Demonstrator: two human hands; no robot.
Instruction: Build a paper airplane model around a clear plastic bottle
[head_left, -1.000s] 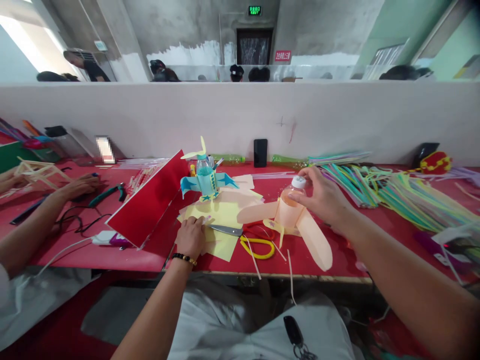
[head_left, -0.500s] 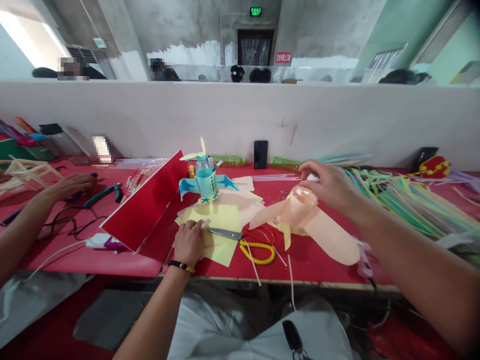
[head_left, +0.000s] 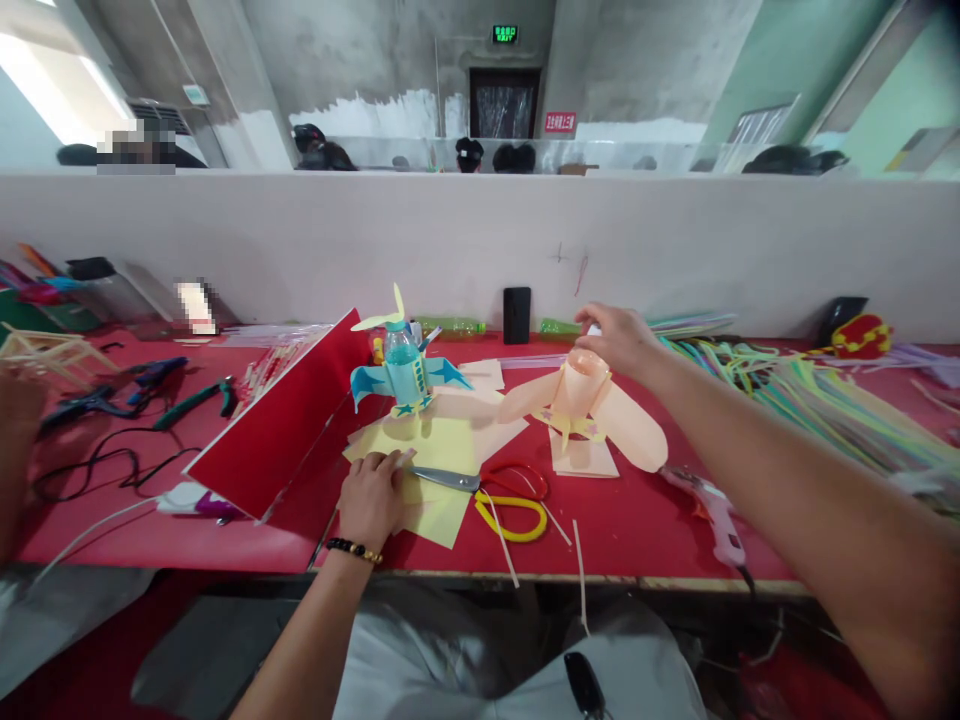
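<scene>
My right hand (head_left: pixel 616 340) is closed around the white-capped top of a bottle plane (head_left: pixel 579 385) wrapped in peach paper, with broad peach wings and a yellow star-marked tail. The plane stands upright, its tail end over a small peach paper sheet (head_left: pixel 589 460). My left hand (head_left: pixel 371 495) rests on yellow paper sheets (head_left: pixel 442 440), fingers together around a small pale piece (head_left: pixel 406 458) whose kind I cannot make out. Scissors (head_left: pixel 450 478) with red and yellow handles lie just right of it. Behind stands a blue bottle plane (head_left: pixel 405 370) with a yellow propeller.
A red folded board (head_left: pixel 277 420) stands at left, near pliers (head_left: pixel 195 405) and cables. A pink glue gun (head_left: pixel 724 530) lies under my right forearm. Colourful strips (head_left: pixel 780 400) cover the right side. A black phone (head_left: pixel 517 315) leans on the partition. Another person's arm (head_left: pixel 19 440) shows far left.
My right hand has moved the peach plane left and back and set it more upright, uncovering the small peach sheet and glue gun. The neighbour's hand has drawn back left.
</scene>
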